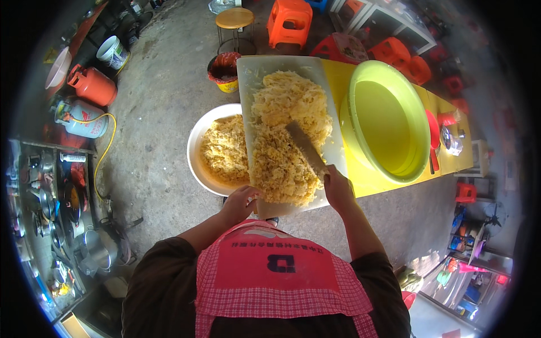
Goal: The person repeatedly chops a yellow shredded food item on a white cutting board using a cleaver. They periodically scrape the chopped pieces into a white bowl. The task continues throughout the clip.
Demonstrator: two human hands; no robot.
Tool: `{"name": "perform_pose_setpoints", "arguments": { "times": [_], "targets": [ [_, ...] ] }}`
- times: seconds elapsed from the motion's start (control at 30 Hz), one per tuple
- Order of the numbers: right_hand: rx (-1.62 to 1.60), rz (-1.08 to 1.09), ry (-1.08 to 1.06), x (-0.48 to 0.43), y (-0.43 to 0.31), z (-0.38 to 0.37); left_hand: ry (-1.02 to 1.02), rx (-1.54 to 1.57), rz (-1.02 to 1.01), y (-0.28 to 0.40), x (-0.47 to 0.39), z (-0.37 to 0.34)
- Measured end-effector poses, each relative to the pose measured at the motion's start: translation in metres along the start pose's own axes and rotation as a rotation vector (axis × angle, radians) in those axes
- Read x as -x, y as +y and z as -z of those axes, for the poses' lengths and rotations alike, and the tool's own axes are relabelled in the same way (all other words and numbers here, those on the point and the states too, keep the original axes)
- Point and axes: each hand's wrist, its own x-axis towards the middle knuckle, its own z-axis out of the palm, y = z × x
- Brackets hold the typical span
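Note:
My right hand (339,190) grips the handle of a cleaver (310,151). Its wide blade lies slanted across a heap of finely chopped, pale yellow food (291,101) on a thick white cutting board (255,69). Part of the lower heap looks darker and coarser. My left hand (241,205) is at the board's near left corner, fingers bent by the edge of the heap; whether it grips the board is unclear. Beside the board on the left, a white basin (195,148) holds more of the same chopped food (224,148), partly hidden under the board's edge.
On the yellow table (444,126), a large lime-green basin (355,122) of liquid stands right of the board. Behind it lies a red-handled pan (434,162). A lined bin (228,86) is past the white basin. Gas cylinders (91,120) and a yellow hose (101,167) are at left.

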Motion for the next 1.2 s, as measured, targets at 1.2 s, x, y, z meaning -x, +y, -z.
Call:
{"name": "perform_pose_setpoints", "arguments": {
  "times": [1.2],
  "targets": [
    [-0.032,-0.201,-0.007,0.015,0.024,0.0,-0.012,0.062,0.043,-0.005,-0.003,-0.01]
  ]
}}
